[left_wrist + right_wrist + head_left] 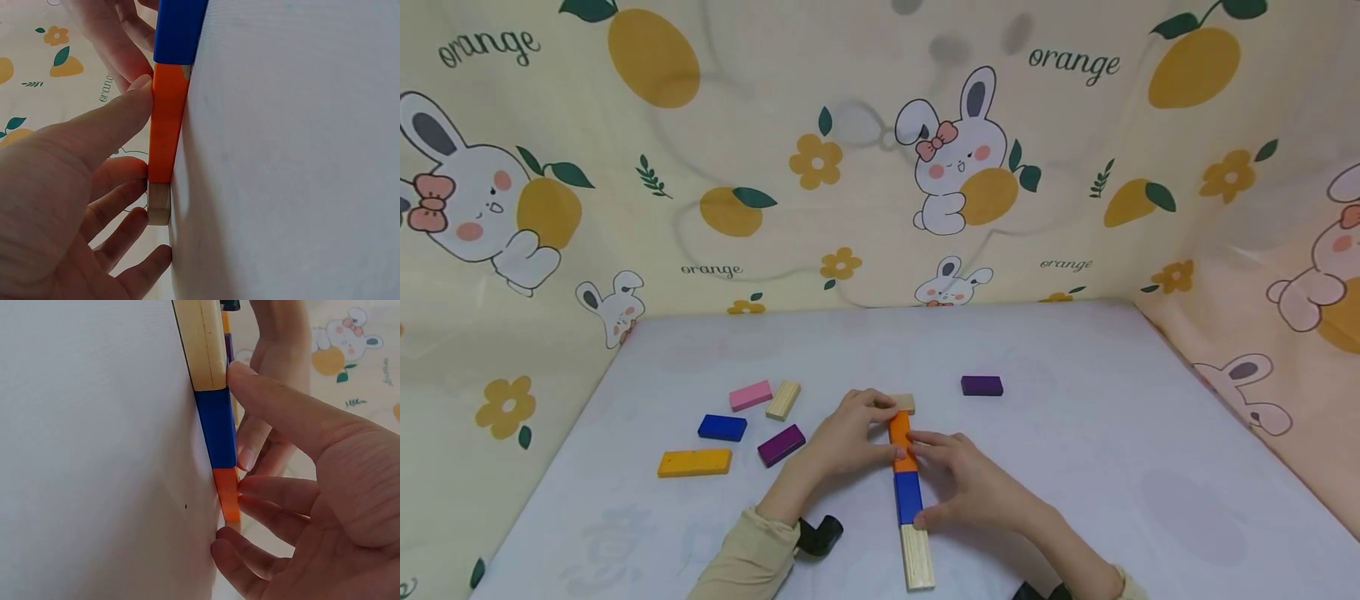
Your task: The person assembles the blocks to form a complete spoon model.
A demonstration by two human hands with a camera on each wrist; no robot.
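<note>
Several blocks form a straight row on the white table: a light wooden block (pixel 917 560) nearest, then a blue block (pixel 908 498), an orange block (pixel 900 432) and another wooden block (pixel 906 403) farthest away. My left hand (pixel 841 433) touches the row's left side, its thumb (pixel 134 103) on the orange block close to the blue one. From the right, my right hand (pixel 973 485) lays fingertips against the orange block, and its thumb (pixel 250 381) touches near the joint between the blue and near wooden blocks. Neither hand wraps around a block.
Left of the row lie a pink block (pixel 751 395), a wooden block (pixel 783 400), a blue block (pixel 722 427), a purple block (pixel 781 446) and a longer yellow block (pixel 695 462). A dark purple block (pixel 982 386) lies at the back right. Printed cloth (pixel 865 208) surrounds the table.
</note>
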